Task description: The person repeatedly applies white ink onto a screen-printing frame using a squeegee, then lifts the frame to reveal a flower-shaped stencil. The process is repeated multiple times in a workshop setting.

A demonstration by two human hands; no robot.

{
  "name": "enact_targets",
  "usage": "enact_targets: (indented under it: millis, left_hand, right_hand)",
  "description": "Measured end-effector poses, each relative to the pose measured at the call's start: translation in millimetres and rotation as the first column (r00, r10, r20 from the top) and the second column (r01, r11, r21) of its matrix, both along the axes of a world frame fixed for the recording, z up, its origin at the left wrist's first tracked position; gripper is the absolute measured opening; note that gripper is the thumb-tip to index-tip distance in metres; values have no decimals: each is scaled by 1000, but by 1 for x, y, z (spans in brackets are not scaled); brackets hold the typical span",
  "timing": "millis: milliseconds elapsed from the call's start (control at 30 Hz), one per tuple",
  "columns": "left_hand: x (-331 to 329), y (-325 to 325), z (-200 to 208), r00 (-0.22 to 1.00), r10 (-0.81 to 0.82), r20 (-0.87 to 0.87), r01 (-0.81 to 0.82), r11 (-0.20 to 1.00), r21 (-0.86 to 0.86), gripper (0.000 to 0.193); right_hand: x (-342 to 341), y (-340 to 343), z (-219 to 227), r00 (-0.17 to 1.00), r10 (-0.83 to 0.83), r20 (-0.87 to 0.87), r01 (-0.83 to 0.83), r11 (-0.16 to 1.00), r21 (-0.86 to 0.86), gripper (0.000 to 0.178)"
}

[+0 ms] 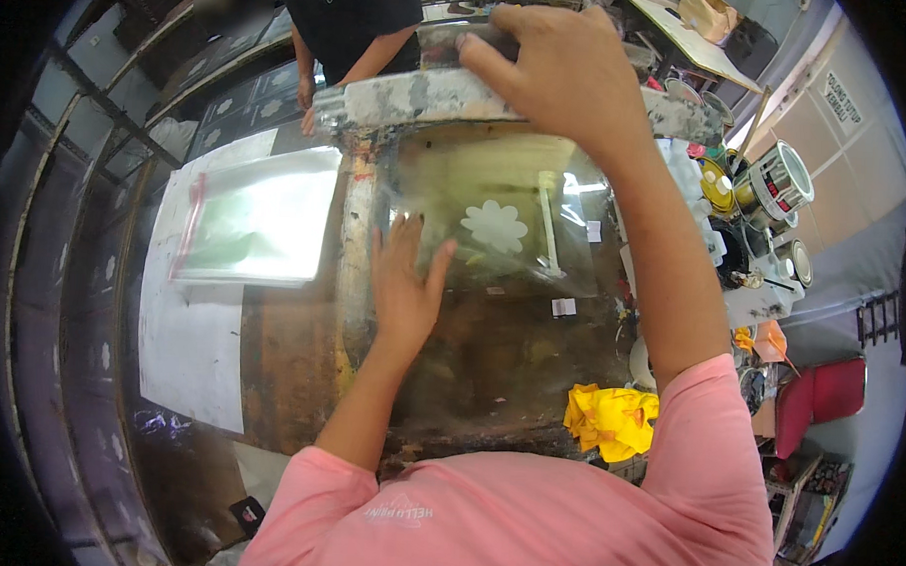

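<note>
My right hand [570, 73] reaches to the far side and grips the top of a raised, whitish, paint-smeared screen-printing frame [409, 100]. Its fingertips are partly out of sight behind the bar. On the worktable, a clear plastic sheet [432, 173] lies on the dark glossy board and bears a white flower print [495, 228]. My left hand [405, 291] is flat with fingers apart, touching the left part of this sheet. To its left rests a stack of shiny clear plastic bags [261, 221] with a red strip along one edge.
White paper [192, 334] lies under the stack. A crumpled yellow cloth [613, 423] sits at the near right corner. Paint cans [776, 185] crowd the right edge. Across the table stands a person in a black shirt [352, 30]. Drying racks [84, 270] line the left; a red chair [818, 401] stands right.
</note>
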State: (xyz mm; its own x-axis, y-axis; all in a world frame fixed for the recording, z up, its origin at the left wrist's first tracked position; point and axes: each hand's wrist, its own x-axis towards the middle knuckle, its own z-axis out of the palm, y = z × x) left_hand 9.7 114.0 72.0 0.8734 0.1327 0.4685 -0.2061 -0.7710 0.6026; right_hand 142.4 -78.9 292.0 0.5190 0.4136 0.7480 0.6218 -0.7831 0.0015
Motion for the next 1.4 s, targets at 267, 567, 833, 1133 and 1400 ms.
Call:
enact_targets:
  millis: [267,567,833,1133,1400]
  left_hand:
    - [1,97,9,957,224,186,-230,973,9,46]
    - [34,284,-4,881,469,-61,-450,871,198,67]
    - [-17,250,-69,904,427,-39,-358,800,481,67]
    - [-7,243,-58,854,502,-139,-376,780,500,53]
    - [9,214,18,962,216,-169,-156,937,312,48]
  right_hand:
    - [-7,-2,-2,995,-51,-83,49,999,-22,54]
    - [-11,0,-2,992,-83,-97,77,995,-64,50]
    - [-22,1,-8,984,-113,-141,97,989,-112,56]
    - [-21,0,-15,992,-87,-87,79,993,-89,53]
    - [-12,-1,-9,994,-104,-27,101,989,-110,52]
